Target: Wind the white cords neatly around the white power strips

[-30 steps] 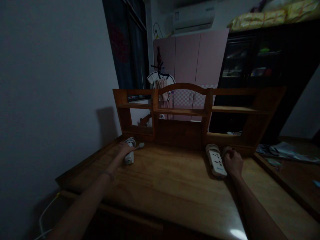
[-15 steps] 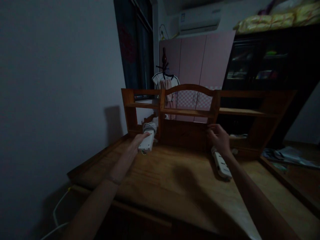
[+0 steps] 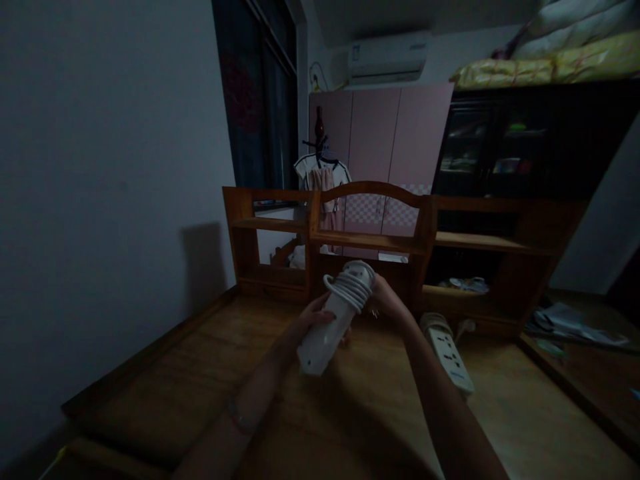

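A white power strip (image 3: 330, 327) with its cord coiled round the far end is lifted above the wooden desk (image 3: 210, 360). My left hand (image 3: 313, 319) grips its left side, fingers wrapped under it. My right hand (image 3: 385, 301) is closed at the coiled end, touching the cord. A second white power strip (image 3: 449, 350) lies flat on the desk to the right of my right arm, with its cord bundled at the far end.
A wooden shelf unit (image 3: 380, 233) stands along the back of the desk. A grey wall is on the left. Papers (image 3: 575, 327) lie on a surface at the right. Pink cabinets and a dark bookcase stand behind.
My left hand has carried the first power strip from the desk's back left to the middle and lifted it. My right hand left the second strip and came over to the coiled end.
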Demonstrator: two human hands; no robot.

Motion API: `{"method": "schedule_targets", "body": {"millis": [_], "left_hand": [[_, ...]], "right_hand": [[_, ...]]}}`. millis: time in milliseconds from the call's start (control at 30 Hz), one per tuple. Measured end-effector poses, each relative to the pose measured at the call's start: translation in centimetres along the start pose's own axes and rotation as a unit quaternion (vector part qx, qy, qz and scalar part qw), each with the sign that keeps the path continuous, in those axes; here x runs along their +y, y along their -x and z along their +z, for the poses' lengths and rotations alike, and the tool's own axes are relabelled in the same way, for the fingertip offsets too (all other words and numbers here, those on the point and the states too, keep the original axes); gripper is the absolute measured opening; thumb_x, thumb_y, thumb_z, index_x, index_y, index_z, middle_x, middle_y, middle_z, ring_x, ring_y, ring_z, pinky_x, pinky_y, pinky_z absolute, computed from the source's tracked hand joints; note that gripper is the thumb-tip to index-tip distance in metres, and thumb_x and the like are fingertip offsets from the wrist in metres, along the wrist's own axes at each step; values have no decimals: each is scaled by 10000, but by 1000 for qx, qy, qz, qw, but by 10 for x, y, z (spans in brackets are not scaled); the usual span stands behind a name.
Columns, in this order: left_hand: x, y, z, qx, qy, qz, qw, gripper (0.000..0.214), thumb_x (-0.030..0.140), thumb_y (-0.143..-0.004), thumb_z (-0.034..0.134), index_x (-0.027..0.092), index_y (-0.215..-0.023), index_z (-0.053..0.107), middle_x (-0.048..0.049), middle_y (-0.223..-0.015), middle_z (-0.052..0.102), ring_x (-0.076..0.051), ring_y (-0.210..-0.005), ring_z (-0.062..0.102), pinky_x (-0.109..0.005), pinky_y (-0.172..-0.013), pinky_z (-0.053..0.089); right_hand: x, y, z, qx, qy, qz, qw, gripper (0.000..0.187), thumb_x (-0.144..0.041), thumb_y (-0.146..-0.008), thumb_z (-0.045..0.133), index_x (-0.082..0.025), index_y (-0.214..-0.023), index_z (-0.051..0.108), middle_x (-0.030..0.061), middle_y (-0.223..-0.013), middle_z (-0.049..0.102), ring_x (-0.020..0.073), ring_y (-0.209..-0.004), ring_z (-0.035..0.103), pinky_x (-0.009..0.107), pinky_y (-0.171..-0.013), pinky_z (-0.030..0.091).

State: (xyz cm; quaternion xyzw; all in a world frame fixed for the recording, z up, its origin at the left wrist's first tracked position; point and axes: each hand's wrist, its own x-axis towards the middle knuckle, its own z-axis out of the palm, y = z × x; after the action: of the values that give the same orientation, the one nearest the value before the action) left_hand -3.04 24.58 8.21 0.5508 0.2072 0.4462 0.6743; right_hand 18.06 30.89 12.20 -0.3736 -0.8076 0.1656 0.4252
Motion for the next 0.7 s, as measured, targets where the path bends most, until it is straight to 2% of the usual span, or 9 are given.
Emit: {"method": "schedule_targets", "body": {"millis": [100, 200, 300, 433, 500, 633, 700], "left_hand": [[-16, 5, -4, -56, 20, -65, 996, 729, 274, -658, 676, 196, -1339, 427, -141, -1074, 656, -233, -752, 667, -317, -617, 523], [-37, 6, 4, -90, 38, -124, 988, 693, 294, -663, 714, 183, -1302, 472, -132, -1072, 650, -194, -737, 653, -294, -636, 515], [-58, 6, 16, -54, 62, -151, 985, 627, 344, -685, 734, 182, -1253, 525, -111, -1052, 655, -170, -701, 637, -290, -640, 508], [-74, -1, 21, 25, 96, -137, 986, 516, 407, -749, 696, 123, -1167, 591, -115, -962, 676, -176, -717, 627, -274, -651, 494], [-78, -7, 18, 67, 127, -130, 981, 422, 396, -778, 669, 96, -1074, 635, -107, -917, 677, -156, -703, 613, -243, -636, 488], [-80, -14, 11, 136, 175, -82, 972, 360, 389, -805, 635, 98, -1017, 655, -66, -815, 654, -111, -623, 572, -192, -545, 453], [-76, -12, 9, 159, 168, -47, 972, 404, 413, -824, 612, 102, -1080, 638, -62, -808, 645, -114, -627, 578, -189, -528, 452]], "right_hand": [[2, 2, -25, 7, -10, 54, 998, 366, -404, -825, 540, -125, -597, 602, -21, -523, 474, 103, -505, 437, 197, -475, 334], [-4, 11, -55, 35, 8, 121, 992, 470, -513, -831, 544, -130, -564, 592, -39, -457, 365, 79, -447, 320, 202, -427, 241], [-13, 25, -87, 37, 35, 138, 989, 489, -567, -795, 591, -135, -569, 606, -34, -463, 364, 83, -457, 320, 212, -430, 233], [-22, 38, -116, 33, 63, 152, 986, 463, -585, -771, 614, -140, -644, 646, -25, -493, 418, 90, -464, 352, 220, -437, 247], [-26, 42, -119, -26, 73, 137, 988, 415, -555, -761, 638, -145, -714, 676, -8, -546, 499, 104, -504, 413, 220, -463, 289], [-42, 45, -107, -221, 80, 118, 965, 336, -493, -738, 682, -171, -832, 709, 12, -693, 623, 133, -611, 509, 220, -523, 355], [-52, 43, -96, -255, 81, 108, 958, 350, -511, -756, 660, -170, -817, 713, 5, -676, 611, 123, -597, 494, 214, -508, 340]]}}
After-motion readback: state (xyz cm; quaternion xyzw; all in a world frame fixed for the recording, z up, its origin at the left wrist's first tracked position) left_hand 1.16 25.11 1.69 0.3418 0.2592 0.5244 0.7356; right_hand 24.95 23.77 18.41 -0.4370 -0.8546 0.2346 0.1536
